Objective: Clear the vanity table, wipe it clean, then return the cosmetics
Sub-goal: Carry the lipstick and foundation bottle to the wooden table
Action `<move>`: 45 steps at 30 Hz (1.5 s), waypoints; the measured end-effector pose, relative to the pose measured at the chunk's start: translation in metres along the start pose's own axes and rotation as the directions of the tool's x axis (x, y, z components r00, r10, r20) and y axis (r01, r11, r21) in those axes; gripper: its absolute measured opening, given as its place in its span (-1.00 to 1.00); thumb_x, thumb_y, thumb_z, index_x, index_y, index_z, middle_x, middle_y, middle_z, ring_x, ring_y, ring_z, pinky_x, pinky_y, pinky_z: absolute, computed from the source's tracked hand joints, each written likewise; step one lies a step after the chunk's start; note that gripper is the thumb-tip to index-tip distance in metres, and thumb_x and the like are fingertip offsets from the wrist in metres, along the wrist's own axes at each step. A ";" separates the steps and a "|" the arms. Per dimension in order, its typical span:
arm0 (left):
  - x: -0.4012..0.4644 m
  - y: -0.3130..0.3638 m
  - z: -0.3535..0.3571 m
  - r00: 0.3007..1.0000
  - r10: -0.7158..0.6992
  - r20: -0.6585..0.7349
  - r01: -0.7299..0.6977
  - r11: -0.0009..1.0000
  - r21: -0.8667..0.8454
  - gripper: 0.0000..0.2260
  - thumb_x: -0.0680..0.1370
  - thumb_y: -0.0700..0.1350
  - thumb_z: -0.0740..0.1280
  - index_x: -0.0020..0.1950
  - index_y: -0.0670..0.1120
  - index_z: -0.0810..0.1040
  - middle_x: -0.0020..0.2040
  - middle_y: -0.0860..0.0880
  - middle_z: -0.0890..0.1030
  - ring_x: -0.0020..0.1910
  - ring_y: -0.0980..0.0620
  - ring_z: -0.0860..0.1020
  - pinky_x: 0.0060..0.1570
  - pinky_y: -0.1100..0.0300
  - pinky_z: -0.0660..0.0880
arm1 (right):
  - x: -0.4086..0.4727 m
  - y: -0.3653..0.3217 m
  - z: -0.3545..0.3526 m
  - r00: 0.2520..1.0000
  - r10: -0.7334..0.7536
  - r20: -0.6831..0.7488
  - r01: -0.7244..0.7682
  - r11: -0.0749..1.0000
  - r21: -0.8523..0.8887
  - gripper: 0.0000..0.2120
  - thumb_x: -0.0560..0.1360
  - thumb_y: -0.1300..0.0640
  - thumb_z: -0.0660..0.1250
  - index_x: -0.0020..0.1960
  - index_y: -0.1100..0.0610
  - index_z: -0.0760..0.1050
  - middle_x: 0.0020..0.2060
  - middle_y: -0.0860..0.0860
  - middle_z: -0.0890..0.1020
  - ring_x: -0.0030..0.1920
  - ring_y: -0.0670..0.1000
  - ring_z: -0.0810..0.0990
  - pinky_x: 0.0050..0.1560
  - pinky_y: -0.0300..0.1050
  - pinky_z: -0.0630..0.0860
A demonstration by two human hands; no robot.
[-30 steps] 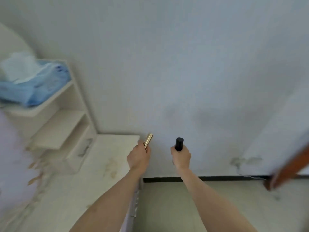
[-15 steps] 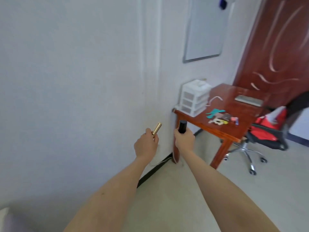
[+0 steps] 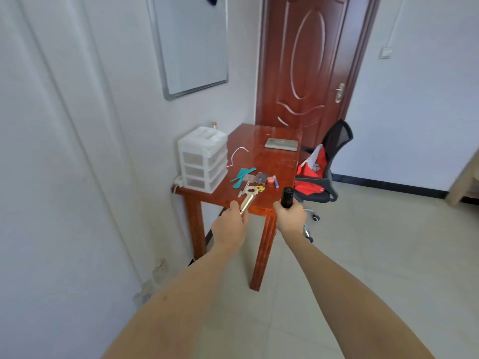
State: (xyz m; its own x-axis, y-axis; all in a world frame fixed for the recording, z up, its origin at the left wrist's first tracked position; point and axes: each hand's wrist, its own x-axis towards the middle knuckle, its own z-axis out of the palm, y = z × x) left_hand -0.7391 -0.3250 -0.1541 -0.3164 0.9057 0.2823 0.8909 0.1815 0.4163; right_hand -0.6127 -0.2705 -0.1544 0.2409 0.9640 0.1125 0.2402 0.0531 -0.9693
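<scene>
Gripping a gold tube (image 3: pixel 246 203) in the left hand (image 3: pixel 229 226) and a black bottle (image 3: pixel 287 198) in the right hand (image 3: pixel 290 218), mid-frame; either could slip, or land on clutter crowding the red table (image 3: pixel 272 161)

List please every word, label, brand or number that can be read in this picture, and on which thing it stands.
None can be read.
Gold cosmetic tube in the left hand: no lettering shows.
Black cylindrical bottle in the right hand: a faint mark on its cap, too small to read.
Small items on the red-brown wooden table: too small and blurred.
Wall whiteboard: blank.
</scene>
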 end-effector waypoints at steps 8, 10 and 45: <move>0.136 -0.006 0.053 0.983 0.140 0.115 -0.138 0.990 -0.026 -0.68 0.60 0.09 0.15 0.19 -0.11 0.41 -0.06 -0.03 0.60 -0.13 0.03 0.62 -0.19 0.28 0.53 | 0.103 0.015 0.040 0.967 0.154 -0.206 -0.157 0.988 -0.001 -0.83 0.44 0.16 0.30 -0.31 0.10 0.39 -0.39 0.06 0.48 -0.29 0.12 0.47 -0.16 0.04 0.50; 0.158 -0.004 0.067 0.977 0.159 0.143 -0.156 0.987 -0.035 -0.67 0.60 0.09 0.15 0.21 -0.11 0.40 -0.04 -0.04 0.60 -0.11 0.03 0.62 -0.17 0.27 0.53 | 0.123 0.022 0.047 0.956 0.168 -0.243 -0.179 0.983 -0.026 -0.88 0.43 0.17 0.30 -0.27 0.15 0.43 -0.34 0.11 0.53 -0.26 0.13 0.52 -0.14 0.04 0.51; 0.377 0.027 0.332 0.847 -0.035 0.530 -0.052 0.988 0.148 -0.68 0.61 0.11 0.10 0.17 -0.07 0.46 0.10 -0.03 0.54 0.10 0.00 0.52 -0.10 0.15 0.50 | 0.382 0.193 0.160 0.956 0.291 -0.041 -0.294 0.942 -0.162 -0.92 0.50 0.12 0.32 -0.15 0.11 0.48 -0.36 -0.04 0.53 -0.32 -0.07 0.51 -0.38 -0.46 0.40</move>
State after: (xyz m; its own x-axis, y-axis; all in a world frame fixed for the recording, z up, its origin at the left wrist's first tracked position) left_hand -0.7258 0.1487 -0.3234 -0.1265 0.9641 -0.2334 0.9446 0.1890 0.2685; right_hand -0.6247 0.1500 -0.3339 0.3391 0.9260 -0.1660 0.3076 -0.2758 -0.9107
